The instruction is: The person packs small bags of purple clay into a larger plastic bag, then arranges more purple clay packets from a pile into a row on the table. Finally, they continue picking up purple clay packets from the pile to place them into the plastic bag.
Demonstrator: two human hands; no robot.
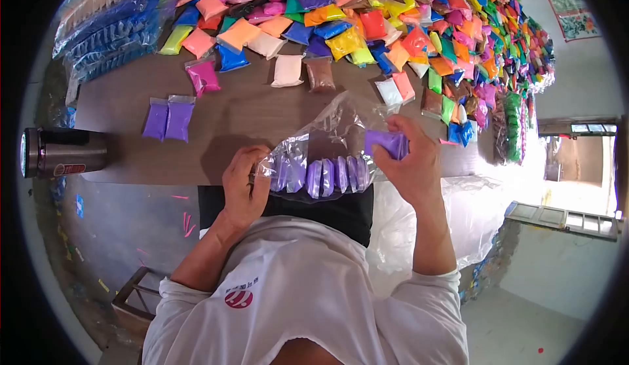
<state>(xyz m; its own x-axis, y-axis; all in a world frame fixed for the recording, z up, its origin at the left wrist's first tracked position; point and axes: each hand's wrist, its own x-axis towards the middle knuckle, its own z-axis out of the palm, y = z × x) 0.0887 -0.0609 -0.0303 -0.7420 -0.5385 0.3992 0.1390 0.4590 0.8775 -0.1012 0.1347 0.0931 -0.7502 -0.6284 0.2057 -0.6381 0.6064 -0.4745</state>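
i can't make out a word from here: tiny characters sit above the round red emblem on the white shirt, lower middle; a red label marks the tumbler, far left; the poster, upper right, blurs.

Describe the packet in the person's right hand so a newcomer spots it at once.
Start at the brown table; at its near edge is a clear plastic bag. Toward the bag's right end, the right hand holds a purple packet. Unlike the row of purple packets inside the bag, this one is higher in view, gripped by that hand.
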